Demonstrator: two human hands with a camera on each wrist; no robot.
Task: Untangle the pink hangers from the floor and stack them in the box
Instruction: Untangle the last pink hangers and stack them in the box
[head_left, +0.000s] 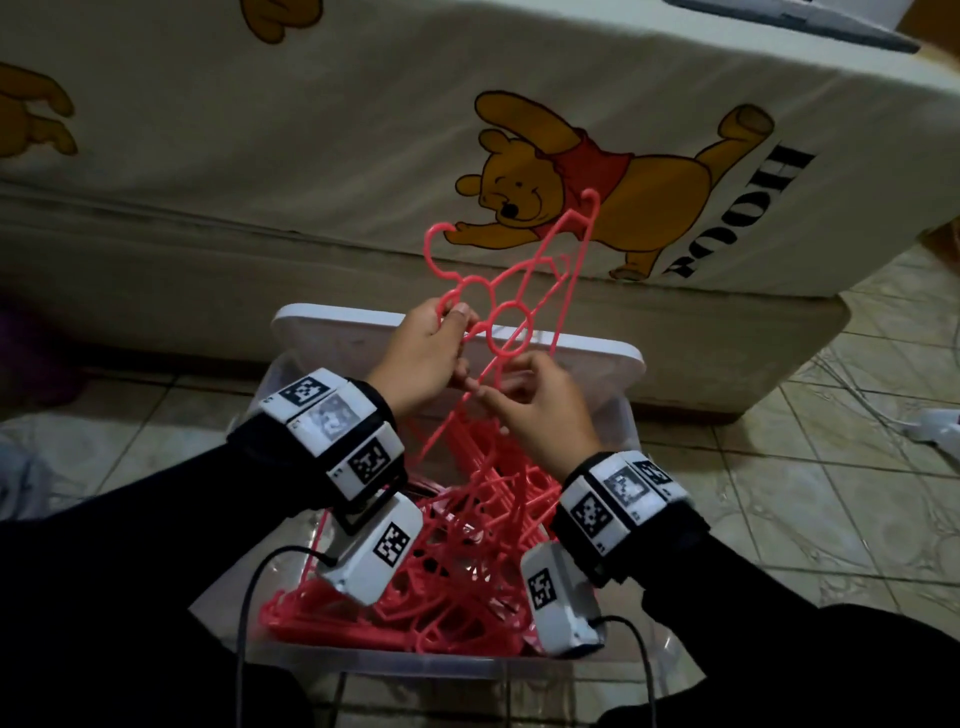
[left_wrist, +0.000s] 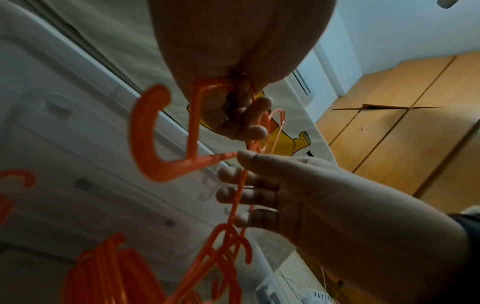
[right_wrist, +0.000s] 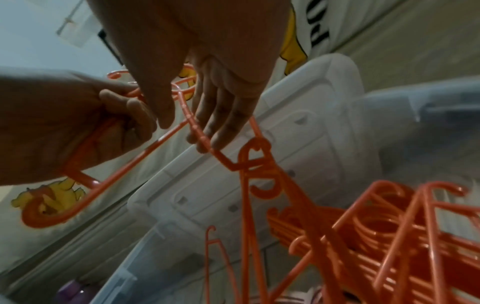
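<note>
Two pink hangers, hooked into each other, are raised above a clear plastic box. A tangled pile of pink hangers fills the box. My left hand grips one raised hanger at its neck, just below the hook. Just below and to the right, my right hand pinches a thin hanger arm between thumb and fingertips. The lower ends of the raised hangers run down into the pile. The box's floor is hidden under the hangers.
The box's white lid leans upright behind it against a mattress covered in a cartoon bear sheet. Tiled floor lies around the box, with white cables at the right. Black cords hang from the wrist cameras.
</note>
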